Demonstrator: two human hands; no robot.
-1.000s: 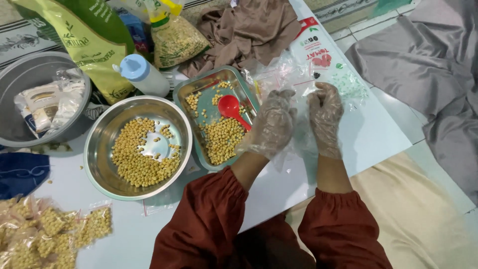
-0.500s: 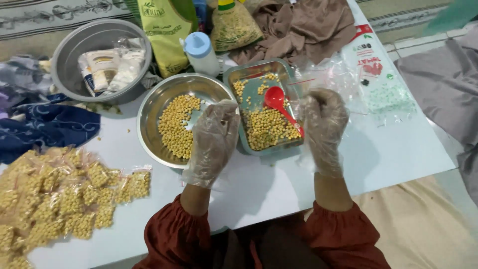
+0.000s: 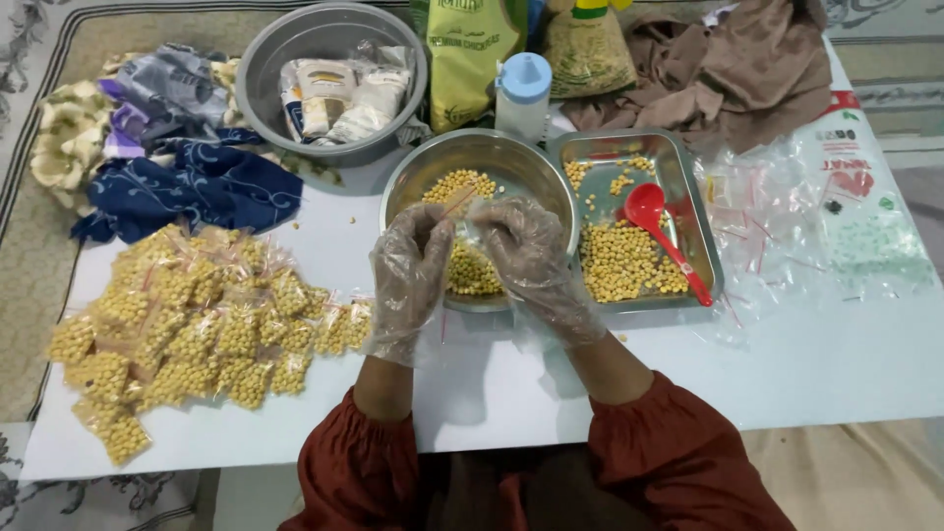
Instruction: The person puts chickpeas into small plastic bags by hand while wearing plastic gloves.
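Both my hands wear clear plastic gloves. My left hand [image 3: 411, 267] and my right hand [image 3: 531, 258] meet over the round steel bowl [image 3: 472, 138] of yellow chickpeas. Between their fingertips they pinch a small clear bag [image 3: 460, 205] with a red strip along its top, held just above the chickpeas. Right of the bowl, touching it, is a rectangular steel tray [image 3: 704, 228] with more chickpeas and a red scoop [image 3: 653, 214] lying in it. How much the bag holds is hidden by the gloves.
A pile of several small filled bags [image 3: 187, 324] lies at the left. Empty clear bags [image 3: 777, 221] lie at the right. Behind are a large steel bowl [image 3: 258, 103] with packets, a white bottle [image 3: 523, 93], a green sack [image 3: 472, 54], brown cloth [image 3: 752, 69] and blue cloth [image 3: 187, 187].
My hands moved left from the empty bags and the tray and came together over the round bowl. The view swung left, bringing the pile of filled bags fully into sight.
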